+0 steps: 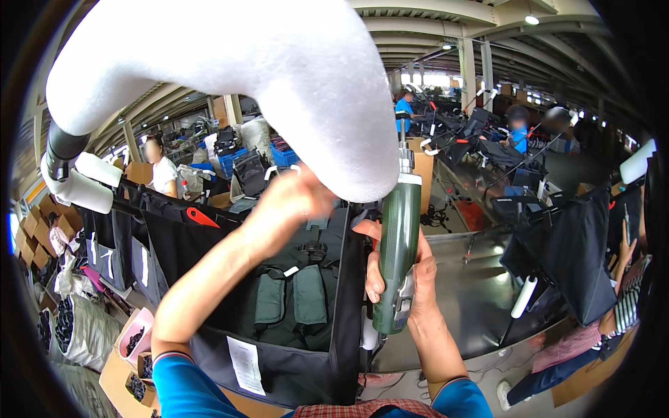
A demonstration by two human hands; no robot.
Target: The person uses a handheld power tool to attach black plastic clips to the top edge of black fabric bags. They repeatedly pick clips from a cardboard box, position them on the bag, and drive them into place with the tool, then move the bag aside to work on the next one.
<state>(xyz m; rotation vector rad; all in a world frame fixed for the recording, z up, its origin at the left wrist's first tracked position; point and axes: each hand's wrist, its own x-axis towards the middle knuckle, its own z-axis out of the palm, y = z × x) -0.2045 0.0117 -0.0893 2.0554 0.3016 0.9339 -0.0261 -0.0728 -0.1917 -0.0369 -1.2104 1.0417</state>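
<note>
My right hand [424, 285] is wrapped round a dark green electric screwdriver [399, 244], held upright with its metal tip pointing up. Beside the tool is a large bar covered in white foam wrap [230, 49], which fills the upper left close to the camera. My left hand [289, 212] is raised near the lower end of that wrap; its fingers are smeared by motion, so what they hold does not show. Below both hands stands a black fabric wagon body [293, 369] with two green padded straps [309, 296] inside and a white paper sheet [245, 366] on its near side.
Small black parts fill a pink bin [137, 336] at the lower left. A metal work surface [446, 272] lies right of the wagon, with another black wagon [564, 265] beyond. Co-workers are around; a person in striped clothing [631, 289] works at the far right.
</note>
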